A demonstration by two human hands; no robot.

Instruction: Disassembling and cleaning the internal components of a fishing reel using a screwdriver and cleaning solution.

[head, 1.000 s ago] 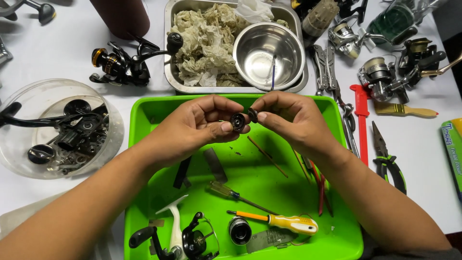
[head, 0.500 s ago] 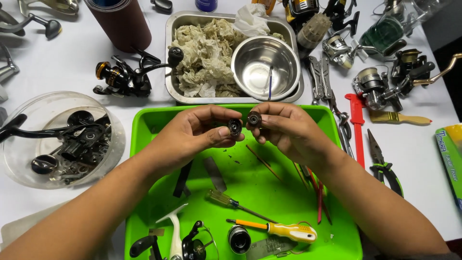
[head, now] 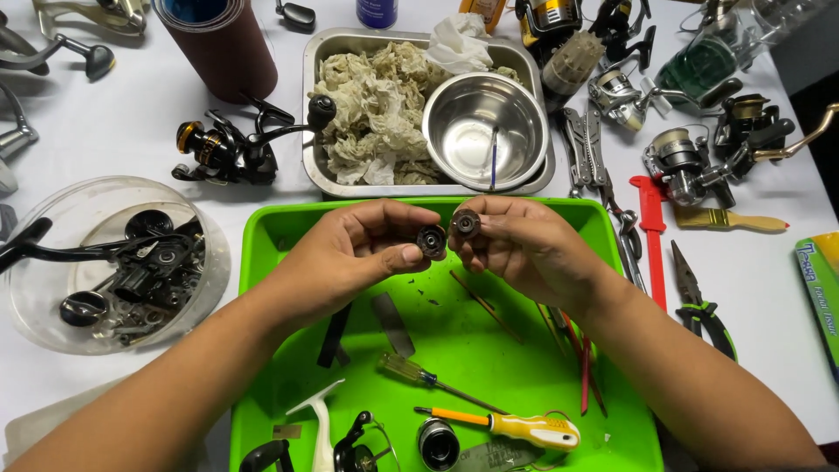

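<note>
Left hand (head: 350,253) pinches one dark round part (head: 431,239); right hand (head: 524,249) pinches another (head: 465,223), over green tray (head: 524,385); green package (head: 821,288) at desk edge.

A single head-worn camera looks steeply down, close over a green tray (head: 288,236) on a white table (head: 131,131), forearms entering from six o'clock; the table's far edge at twelve o'clock is seemingly cropped.

left part (head: 431,239): small dark round piece, its back hidden by the left hand (head: 363,253), detail too small to tell
right part (head: 465,223): lower side hidden by the right hand (head: 524,249)
green tray (head: 288,229): near edge cut off below
clear tub (head: 52,218): contents a dark tangle, unclear
green packet (head: 820,288): cut off at right
</note>
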